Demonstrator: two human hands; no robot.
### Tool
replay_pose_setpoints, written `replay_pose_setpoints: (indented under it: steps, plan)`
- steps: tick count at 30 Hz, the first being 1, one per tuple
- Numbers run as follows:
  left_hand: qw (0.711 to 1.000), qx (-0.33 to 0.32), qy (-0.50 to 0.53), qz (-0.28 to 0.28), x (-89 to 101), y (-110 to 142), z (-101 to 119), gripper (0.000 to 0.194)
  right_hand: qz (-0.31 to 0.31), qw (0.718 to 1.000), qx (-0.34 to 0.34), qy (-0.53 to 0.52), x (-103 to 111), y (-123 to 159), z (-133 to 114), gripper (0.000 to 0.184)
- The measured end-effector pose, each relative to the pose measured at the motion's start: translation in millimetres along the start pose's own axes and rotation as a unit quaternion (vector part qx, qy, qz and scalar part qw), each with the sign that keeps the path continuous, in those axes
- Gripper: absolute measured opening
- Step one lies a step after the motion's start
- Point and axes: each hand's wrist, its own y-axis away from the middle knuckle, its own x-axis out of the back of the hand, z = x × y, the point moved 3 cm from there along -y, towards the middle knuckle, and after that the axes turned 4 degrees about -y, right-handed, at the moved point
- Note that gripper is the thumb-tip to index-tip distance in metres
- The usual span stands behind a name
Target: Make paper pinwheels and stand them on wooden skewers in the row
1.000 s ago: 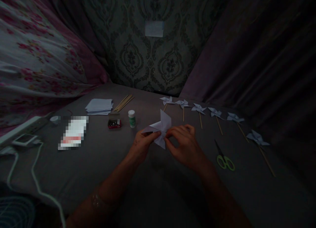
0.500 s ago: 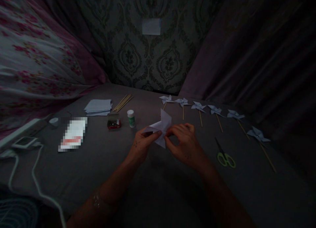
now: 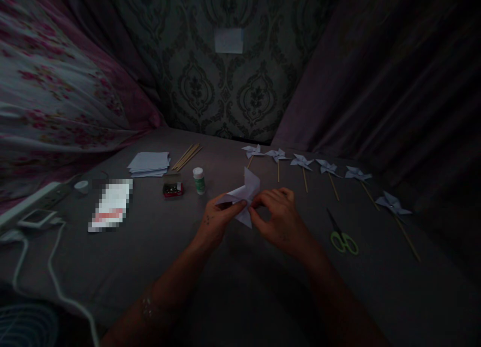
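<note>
A white paper pinwheel [image 3: 248,187] without a visible stick is held up over the grey cloth, its blades spread. My left hand [image 3: 218,219] grips it from the left, thumb pressed near its middle. From the right, my right hand [image 3: 280,212] pinches with thumb and forefinger at the centre of the pinwheel; anything small between those fingertips is hidden. Beyond my left hand stand a white and green bottle [image 3: 199,182] and a small open red box [image 3: 173,189] of shiny little pieces, perhaps pins.
Finished pinwheels on sticks [image 3: 303,162] lie in a row at the right, near green-handled scissors [image 3: 342,239]. Stacked paper [image 3: 149,163] and wooden sticks [image 3: 188,156] lie at the back left. A power strip [image 3: 37,204] with white cables [image 3: 56,272] runs along the left edge.
Both hands keep nearly the same hold on the pinwheel. My right fingertips have shifted very slightly at its centre, and the whole view has moved a little.
</note>
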Motion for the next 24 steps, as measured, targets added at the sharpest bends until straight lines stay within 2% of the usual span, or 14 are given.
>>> replay_pose_setpoints:
  steps: [12,24]
  plan:
    - [1.000,-0.022,-0.015,0.002,0.2,0.2,1.2,0.023,0.001,1.000,-0.001,-0.002,-1.1,-0.2,-1.2,0.009]
    - [1.000,-0.001,-0.009,0.023,0.8,-0.9,-0.8,0.026,-0.008,1.000,-0.004,-0.006,-3.5,0.2,-4.9,0.008]
